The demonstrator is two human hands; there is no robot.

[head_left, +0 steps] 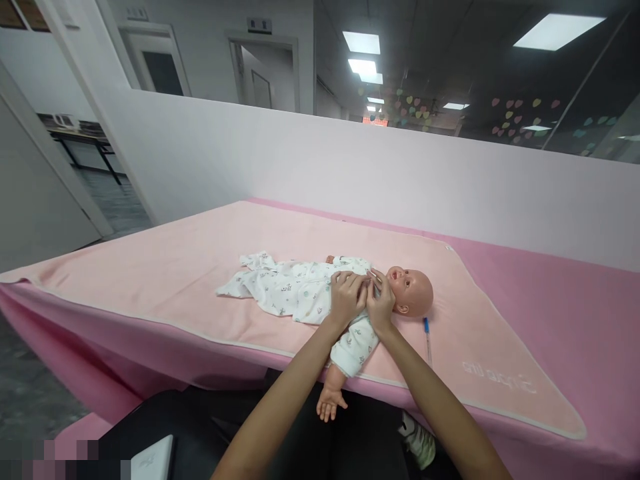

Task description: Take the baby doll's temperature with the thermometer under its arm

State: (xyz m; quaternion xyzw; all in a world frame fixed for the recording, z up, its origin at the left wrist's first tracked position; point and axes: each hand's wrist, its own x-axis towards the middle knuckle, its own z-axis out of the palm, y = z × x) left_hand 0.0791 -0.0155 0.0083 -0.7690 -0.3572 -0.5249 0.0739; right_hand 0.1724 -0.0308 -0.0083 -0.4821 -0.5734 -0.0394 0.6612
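A baby doll [416, 291] lies on its back, head to the right, dressed in a white patterned romper [295, 287]. Both my hands meet at the romper's neckline, just below the doll's chin. My left hand [347, 295] has its fingers curled and pinched on the cloth near the collar. Close against it, my right hand [381, 299] pinches the collar too. The fingertips hide whatever fastening lies between them. One doll arm hangs over the table's front edge, between my forearms. The romper's empty-looking leg ends lie flat to the left.
A peach blanket [175, 260] covers much of the pink-draped table [550, 293]. Beside the doll's head lies a pen with a blue cap [427, 327]. A white low wall [350, 167] borders the far side. A white flat object [153, 460] is at lower left.
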